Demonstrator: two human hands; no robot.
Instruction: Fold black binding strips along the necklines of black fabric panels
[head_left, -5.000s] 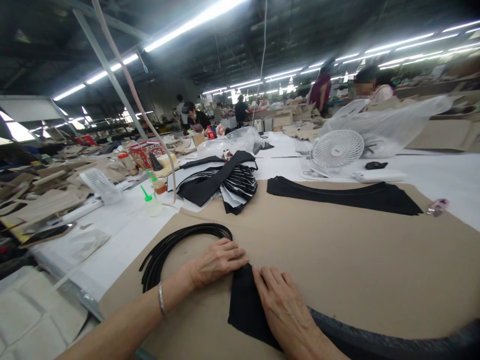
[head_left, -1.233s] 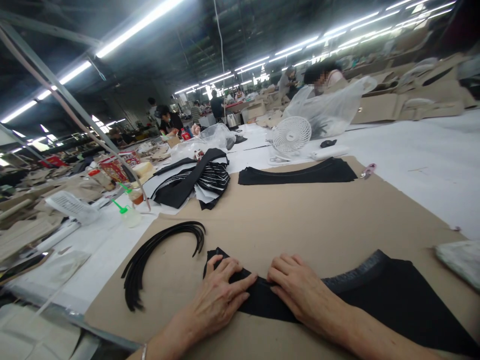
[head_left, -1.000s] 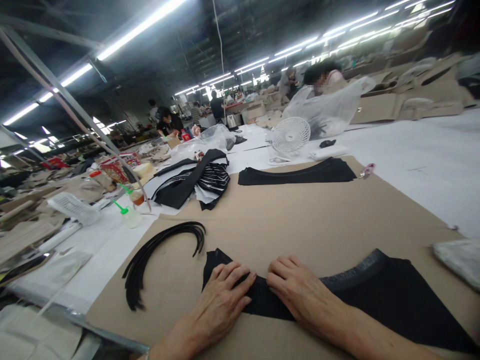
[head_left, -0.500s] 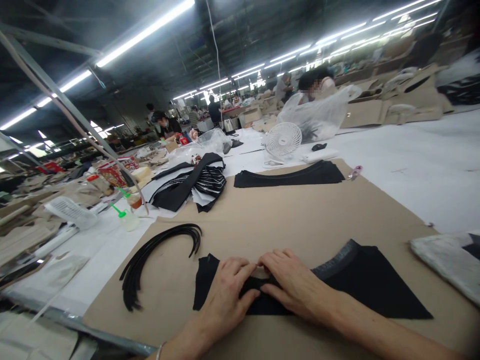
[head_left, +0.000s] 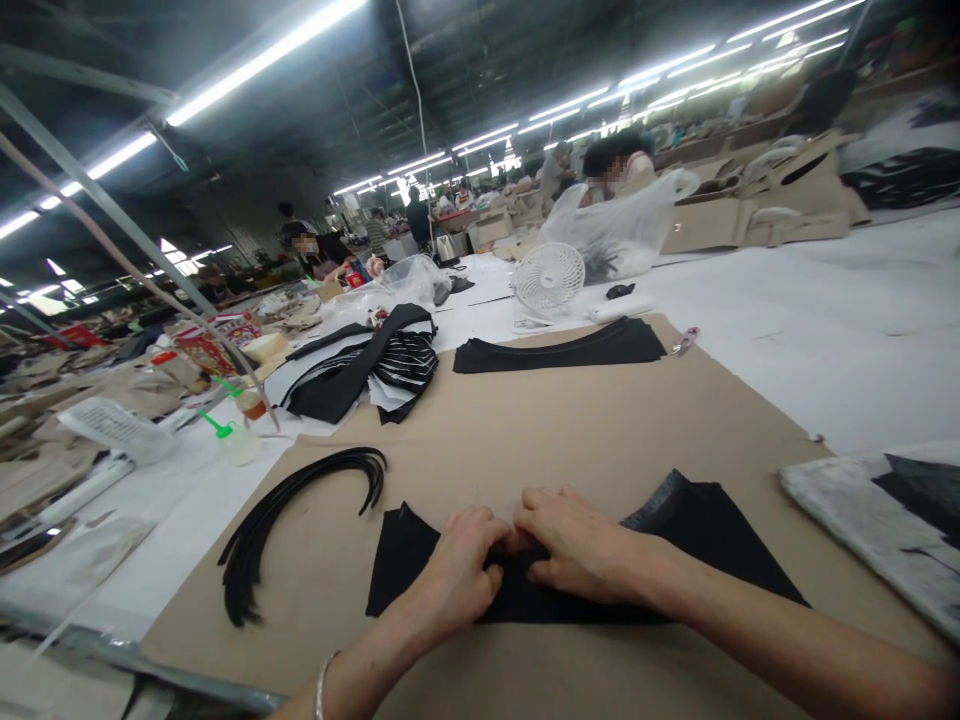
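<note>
A black fabric piece (head_left: 705,540) lies flat on the brown paper sheet (head_left: 570,420) in front of me. My left hand (head_left: 461,570) and my right hand (head_left: 577,545) rest side by side on its curved upper edge, fingers curled and pinching the cloth where they meet. A bundle of thin curved black strips (head_left: 292,510) lies to the left of the piece. A second black fabric piece (head_left: 562,350) lies at the far end of the paper.
A pile of black and striped cloth (head_left: 360,375) sits back left, beside glue bottles (head_left: 232,435). A small white fan (head_left: 549,282) stands behind the far piece. A grey-white padded sheet (head_left: 870,520) lies at right. Other people work at distant tables.
My two hands have drawn together along the fabric's upper edge and gone from flat to pinching. The view has shifted right, showing the whole black piece.
</note>
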